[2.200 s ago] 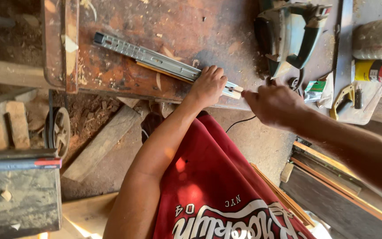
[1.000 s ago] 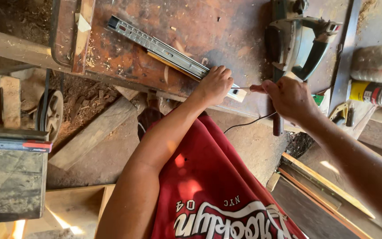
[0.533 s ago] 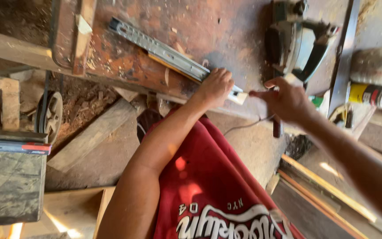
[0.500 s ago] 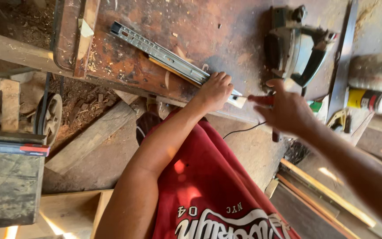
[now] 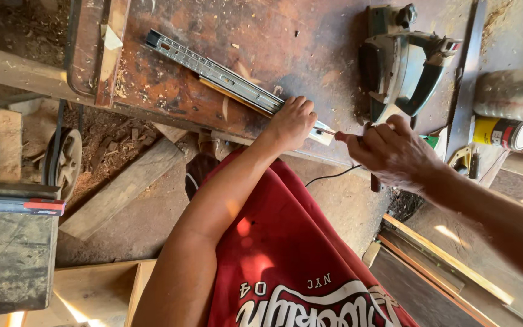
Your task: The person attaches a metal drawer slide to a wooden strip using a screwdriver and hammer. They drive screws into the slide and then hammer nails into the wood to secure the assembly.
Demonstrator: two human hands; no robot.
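A long metal drawer slide [image 5: 213,69] lies slanted on a worn brown workbench [image 5: 310,36]. My left hand [image 5: 292,121] presses down on its near end, next to the slide's white end piece [image 5: 323,135]. My right hand [image 5: 394,151] pinches a thin pointed tool whose tip touches that white end piece. A dark handle [image 5: 375,181] shows below my right hand; I cannot tell whether it belongs to the tool. My red printed shirt fills the bottom of the view.
A grey electric planer [image 5: 404,60] sits on the bench right of the slide, beside a long metal bar [image 5: 467,72] and a yellow can [image 5: 503,132]. Below the bench lie wood planks [image 5: 122,188], a small wheel [image 5: 68,160] and a grey block [image 5: 7,254].
Both hands stay at the slide's near end. My right hand has shifted slightly lower and keeps the tool tip on the white end piece. The view has moved a little.
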